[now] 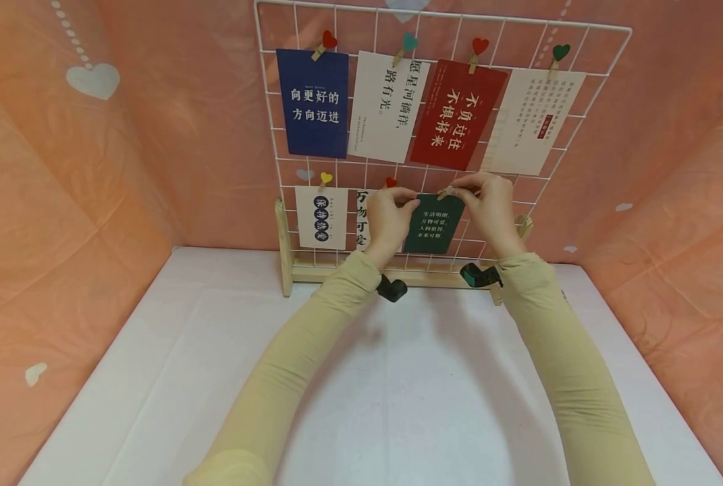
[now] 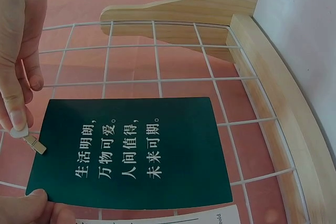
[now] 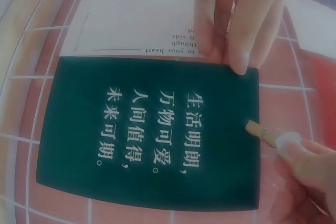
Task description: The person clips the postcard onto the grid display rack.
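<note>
A dark green card (image 1: 437, 226) with white characters lies against the lower row of a white wire grid (image 1: 422, 177). My left hand (image 1: 390, 219) pinches its upper left corner between thumb and fingers. At the card's top edge, a small wooden clothespin (image 3: 261, 132) with a whitish ornament is pinched in my right hand (image 1: 489, 202). The pin's tip overlaps the card in both wrist views. Left of the green card, a white card (image 3: 131, 19) with large black characters hangs partly behind my left hand.
Blue (image 1: 314, 104), white (image 1: 388, 108), red (image 1: 458, 115) and cream (image 1: 534, 121) cards hang above on heart-topped pins. A white card with dark circles (image 1: 321, 219) hangs lower left. Wooden feet (image 1: 284, 250) hold the grid on a white table (image 1: 385, 391). Pinkish cloth (image 1: 63, 202) surrounds it.
</note>
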Action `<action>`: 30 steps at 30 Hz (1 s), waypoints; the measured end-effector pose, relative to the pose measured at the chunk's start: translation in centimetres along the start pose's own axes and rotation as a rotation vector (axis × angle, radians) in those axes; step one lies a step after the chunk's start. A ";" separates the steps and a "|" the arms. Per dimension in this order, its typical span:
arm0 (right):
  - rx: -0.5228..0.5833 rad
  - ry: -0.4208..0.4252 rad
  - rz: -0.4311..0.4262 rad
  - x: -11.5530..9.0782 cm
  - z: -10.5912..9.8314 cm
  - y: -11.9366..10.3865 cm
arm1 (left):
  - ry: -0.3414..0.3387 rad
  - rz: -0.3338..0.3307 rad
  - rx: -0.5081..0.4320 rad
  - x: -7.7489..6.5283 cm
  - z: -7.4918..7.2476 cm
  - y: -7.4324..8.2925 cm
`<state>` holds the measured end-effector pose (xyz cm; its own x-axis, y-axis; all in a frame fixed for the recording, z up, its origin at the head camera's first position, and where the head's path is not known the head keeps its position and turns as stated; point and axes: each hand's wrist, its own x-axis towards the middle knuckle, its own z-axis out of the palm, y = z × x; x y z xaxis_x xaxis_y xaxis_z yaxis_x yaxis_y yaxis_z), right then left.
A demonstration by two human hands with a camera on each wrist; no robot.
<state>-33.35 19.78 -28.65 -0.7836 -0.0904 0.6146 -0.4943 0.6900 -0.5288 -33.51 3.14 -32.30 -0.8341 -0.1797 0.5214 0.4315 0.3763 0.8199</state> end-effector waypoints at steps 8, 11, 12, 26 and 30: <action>-0.009 0.010 -0.017 -0.1 0.2 -0.1 | 0.006 0.001 0.009 -0.2 -0.1 0.2; -0.005 0.007 -0.017 -0.1 0.2 -0.2 | 0.005 0.000 0.007 -0.2 -0.1 0.2; -0.005 0.007 -0.016 -0.1 0.2 -0.2 | 0.005 -0.002 0.006 -0.2 -0.1 0.2; -0.003 0.008 -0.009 -0.1 0.4 -0.2 | 0.010 0.001 -0.019 -0.2 -0.1 0.0; 0.005 0.016 -0.011 -0.1 0.4 -0.2 | 0.008 0.001 -0.018 -0.2 -0.2 0.1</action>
<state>-33.33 19.38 -28.88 -0.7719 -0.0868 0.6298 -0.5051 0.6853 -0.5246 -33.21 3.09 -32.27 -0.8308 -0.1865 0.5244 0.4389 0.3599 0.8233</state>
